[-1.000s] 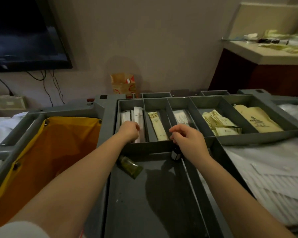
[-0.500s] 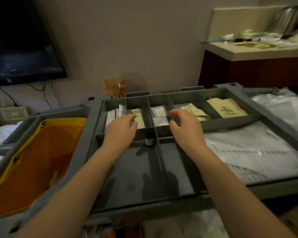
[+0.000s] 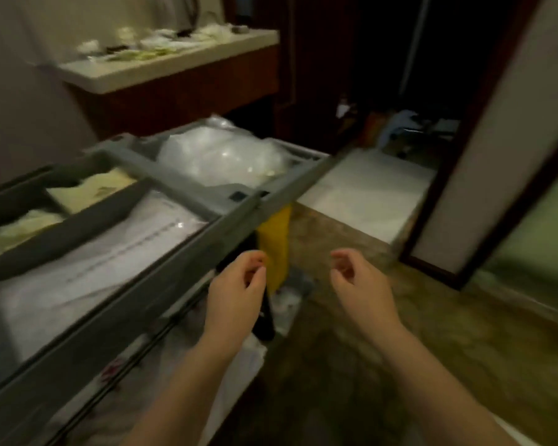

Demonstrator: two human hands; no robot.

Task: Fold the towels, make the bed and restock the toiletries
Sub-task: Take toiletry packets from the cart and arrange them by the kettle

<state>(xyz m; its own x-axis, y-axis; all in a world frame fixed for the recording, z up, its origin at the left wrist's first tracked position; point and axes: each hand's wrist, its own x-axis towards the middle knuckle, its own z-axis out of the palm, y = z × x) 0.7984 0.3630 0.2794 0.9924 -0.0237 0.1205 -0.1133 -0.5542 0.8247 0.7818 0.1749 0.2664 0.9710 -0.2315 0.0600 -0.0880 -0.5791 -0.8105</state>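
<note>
The grey housekeeping cart (image 3: 226,220) fills the left of the blurred head view. Its tray compartments hold pale yellow toiletry packets (image 3: 91,188). Below them lies a flat stack of plastic-wrapped white linen (image 3: 87,265). My left hand (image 3: 236,294) hovers just off the cart's near right corner, fingers loosely curled, with nothing visible in it. My right hand (image 3: 358,284) hangs in the air over the floor to its right, also loosely curled and holding nothing. Neither hand touches the cart.
A clear bag of white items (image 3: 219,152) sits at the cart's far end, and a yellow bag (image 3: 276,239) hangs off its corner. A counter (image 3: 161,66) with scattered toiletries stands behind. A dark-framed panel (image 3: 484,175) leans at right, above patterned floor (image 3: 432,349).
The view has swung sharply right. Both hands have come off the toiletry compartments and pulled back past the cart's corner into the air.
</note>
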